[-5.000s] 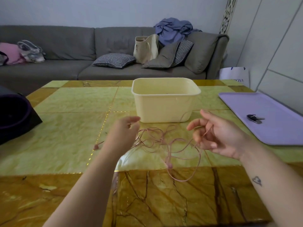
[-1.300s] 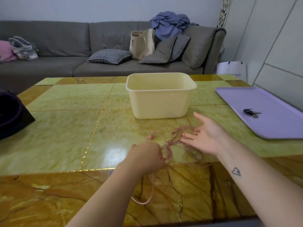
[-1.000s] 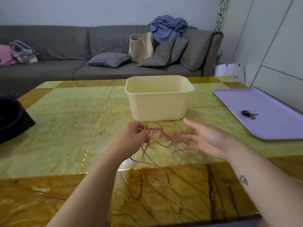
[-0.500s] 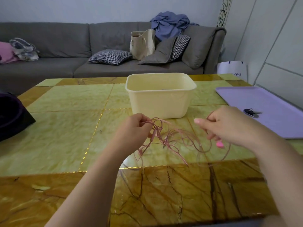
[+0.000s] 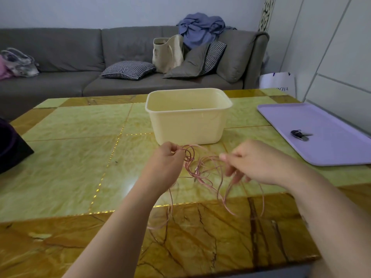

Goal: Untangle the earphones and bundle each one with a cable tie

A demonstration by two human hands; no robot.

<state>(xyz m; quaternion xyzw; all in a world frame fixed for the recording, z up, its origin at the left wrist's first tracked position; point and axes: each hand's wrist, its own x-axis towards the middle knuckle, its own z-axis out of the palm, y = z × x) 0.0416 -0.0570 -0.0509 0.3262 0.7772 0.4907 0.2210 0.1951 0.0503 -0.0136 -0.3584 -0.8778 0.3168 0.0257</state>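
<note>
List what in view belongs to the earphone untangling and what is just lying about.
Job: tangled pink earphone cables, left hand and right hand gripping them.
Lying about: cream tub, purple tray, keys on it, tote bag on sofa.

The earphones point(image 5: 197, 171) are thin pink cords in one loose tangle, held up over the tabletop point(image 5: 66, 163). The left hand point(image 5: 167, 160) pinches a small coil at the tangle's 10 o'clock end. Long loops droop toward 5 and 7 o'clock, some from the right hand point(image 5: 259, 164).
</note>
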